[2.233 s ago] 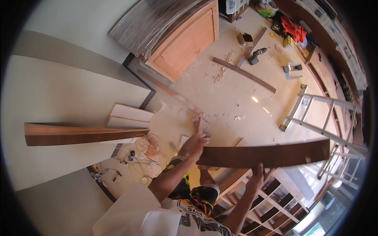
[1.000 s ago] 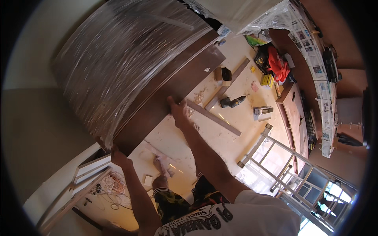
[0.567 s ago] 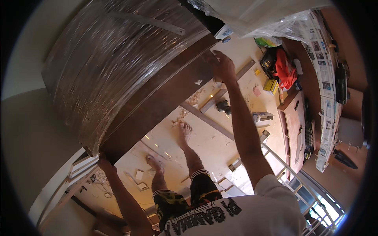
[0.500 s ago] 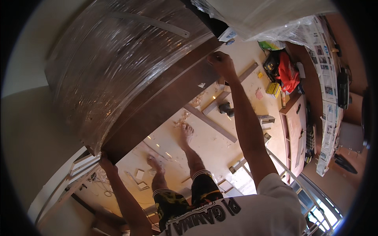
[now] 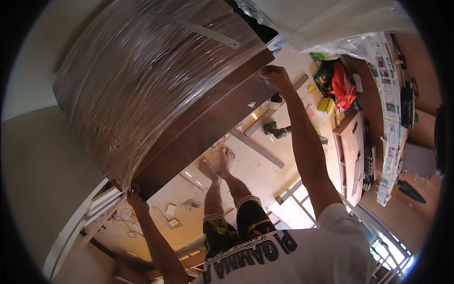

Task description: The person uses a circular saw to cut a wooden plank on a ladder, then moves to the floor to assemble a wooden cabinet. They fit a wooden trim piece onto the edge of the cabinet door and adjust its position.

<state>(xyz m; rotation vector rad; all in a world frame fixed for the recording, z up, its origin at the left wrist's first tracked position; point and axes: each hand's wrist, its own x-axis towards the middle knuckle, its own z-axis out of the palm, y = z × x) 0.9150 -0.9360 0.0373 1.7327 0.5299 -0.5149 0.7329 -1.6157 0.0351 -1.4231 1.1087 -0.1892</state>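
A long dark brown board point(image 5: 203, 124) runs slantwise in front of me, along the near edge of a large brown piece wrapped in clear plastic film point(image 5: 127, 90). My right hand point(image 5: 275, 78) is closed on the board's far right end, the thumb over its edge. At the near left end my left hand point(image 5: 135, 196) grips the board's corner, its fingers partly hidden underneath. A small pale scrap point(image 5: 251, 104) lies on the board's face. On top of the wrapped piece rests a flat metal ruler point(image 5: 213, 36).
Beneath the board, the floor holds a wooden bar point(image 5: 257, 149), a dark power tool point(image 5: 276, 129) and wood shavings. To the right lie a red bag point(image 5: 342, 87), a yellow box point(image 5: 326, 106) and a low wooden cabinet point(image 5: 349, 156). White railings point(image 5: 92, 208) stand at lower left.
My left foot has stepped forward beside the right one. The board and both hands appear slightly further right and lower in view, and both hands keep their hold.
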